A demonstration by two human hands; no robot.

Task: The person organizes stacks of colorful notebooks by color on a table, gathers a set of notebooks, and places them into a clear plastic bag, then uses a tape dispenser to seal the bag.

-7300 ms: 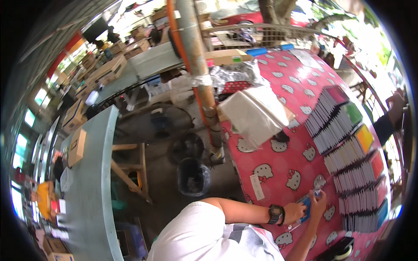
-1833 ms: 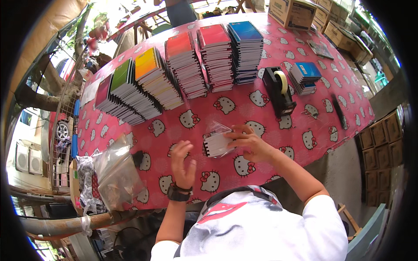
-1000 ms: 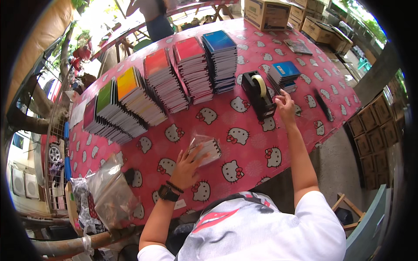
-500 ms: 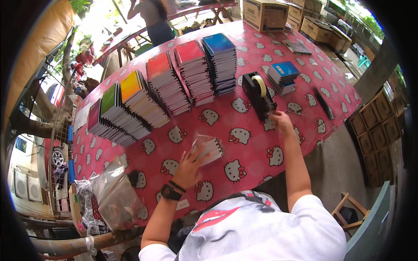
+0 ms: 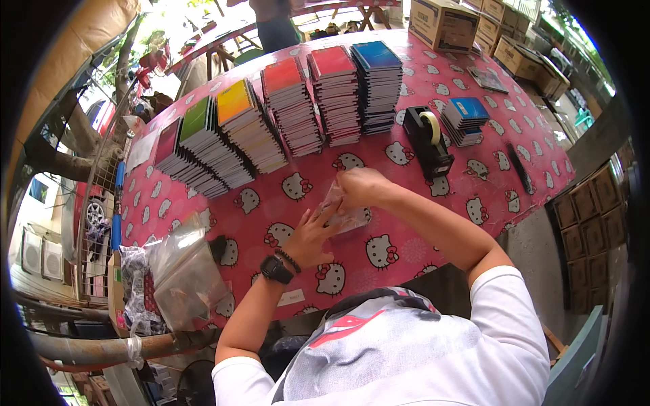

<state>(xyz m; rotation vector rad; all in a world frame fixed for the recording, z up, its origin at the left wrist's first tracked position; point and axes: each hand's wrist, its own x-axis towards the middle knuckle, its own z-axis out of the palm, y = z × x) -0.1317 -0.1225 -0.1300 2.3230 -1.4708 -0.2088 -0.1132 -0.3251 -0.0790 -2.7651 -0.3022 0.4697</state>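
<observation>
Your left hand (image 5: 308, 242) lies, fingers spread, on the plastic-wrapped notebook pack (image 5: 349, 224), which sits on the pink desk (image 5: 271, 211); your right hand (image 5: 362, 187) curls at its far edge, near the left, and whether it pinches the film (image 5: 353, 220) can't be told. Should your left hand press too lightly, the pack could skid and the film crease.

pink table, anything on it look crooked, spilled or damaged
Nothing looks plainly spilled or damaged. The small stack of blue notebooks, right of the tape dispenser, looks slightly askew because its edges don't line up. The tall notebook stacks seem to lean, but the fisheye lens may exaggerate that.
</observation>
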